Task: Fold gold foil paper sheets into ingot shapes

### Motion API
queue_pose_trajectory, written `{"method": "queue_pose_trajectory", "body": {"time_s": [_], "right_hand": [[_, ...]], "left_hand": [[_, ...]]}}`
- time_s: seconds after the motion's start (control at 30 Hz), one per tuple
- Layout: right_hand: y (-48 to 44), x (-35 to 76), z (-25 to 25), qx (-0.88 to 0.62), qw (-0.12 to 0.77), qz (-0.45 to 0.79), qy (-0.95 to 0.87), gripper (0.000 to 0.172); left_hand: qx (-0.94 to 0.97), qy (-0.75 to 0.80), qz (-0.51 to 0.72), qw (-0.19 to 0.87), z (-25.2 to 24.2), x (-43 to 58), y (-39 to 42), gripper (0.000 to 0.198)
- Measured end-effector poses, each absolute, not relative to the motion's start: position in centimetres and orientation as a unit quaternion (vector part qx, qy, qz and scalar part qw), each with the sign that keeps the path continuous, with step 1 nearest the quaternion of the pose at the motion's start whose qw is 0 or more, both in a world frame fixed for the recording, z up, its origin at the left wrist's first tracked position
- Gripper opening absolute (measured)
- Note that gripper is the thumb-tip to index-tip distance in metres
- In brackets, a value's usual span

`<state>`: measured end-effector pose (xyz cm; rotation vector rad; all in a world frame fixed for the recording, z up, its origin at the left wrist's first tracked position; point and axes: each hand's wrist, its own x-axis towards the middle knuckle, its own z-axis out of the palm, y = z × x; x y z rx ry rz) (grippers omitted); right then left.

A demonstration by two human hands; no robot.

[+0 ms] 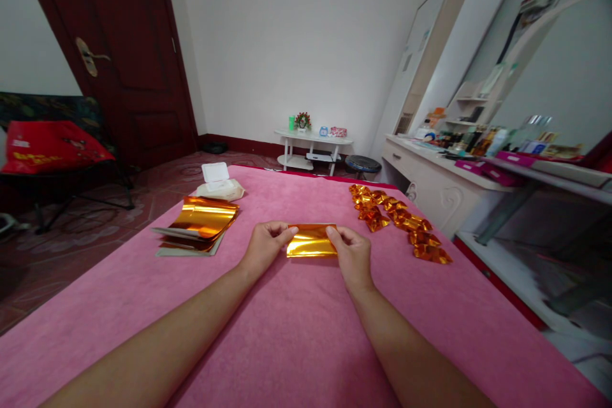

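The shiny gold paper (312,247) is over the pink cloth (282,338), its long side going left to right. The left hand (266,245) pinches one end, the right hand (352,254) pinches the other. A paper pile (205,218) sits left, folded gold shapes (406,220) right.

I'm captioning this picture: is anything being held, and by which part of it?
Gold foil paper: the left grip holds it near its upper left corner, the right grip near its upper right corner.
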<state>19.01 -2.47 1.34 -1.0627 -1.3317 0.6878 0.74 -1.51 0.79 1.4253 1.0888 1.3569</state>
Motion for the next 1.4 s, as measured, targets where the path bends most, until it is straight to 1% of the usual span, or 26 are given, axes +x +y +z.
{"method": "queue_pose_trajectory", "body": {"time_s": [0.27, 0.5, 0.77, 1.13, 1.4], "right_hand": [[-2.68, 19.01, 1.44, -0.456, 0.615, 0.294, -0.572, 0.031], [-2.81, 18.81, 1.66, -0.463, 0.623, 0.282, -0.564, 0.029], [-2.42, 18.68, 1.51, -0.46, 0.629, 0.314, -0.543, 0.024], [-2.37, 18.85, 1.27, -0.468, 0.628, 0.297, -0.547, 0.032], [-2.34, 18.87, 1.09, -0.474, 0.63, 0.287, -0.544, 0.031]], "left_hand": [[0.584, 0.431, 0.542, 0.424, 0.57, 0.7, -1.5, 0.034], [0.587, 0.432, 0.536, 0.426, 0.24, 0.8, -1.29, 0.027], [0.576, 0.428, 0.545, 0.434, 0.33, 0.69, -1.34, 0.028], [0.579, 0.44, 0.534, 0.431, 0.49, 0.84, -1.42, 0.028], [0.586, 0.437, 0.535, 0.422, 0.32, 0.85, -1.29, 0.028]]}}
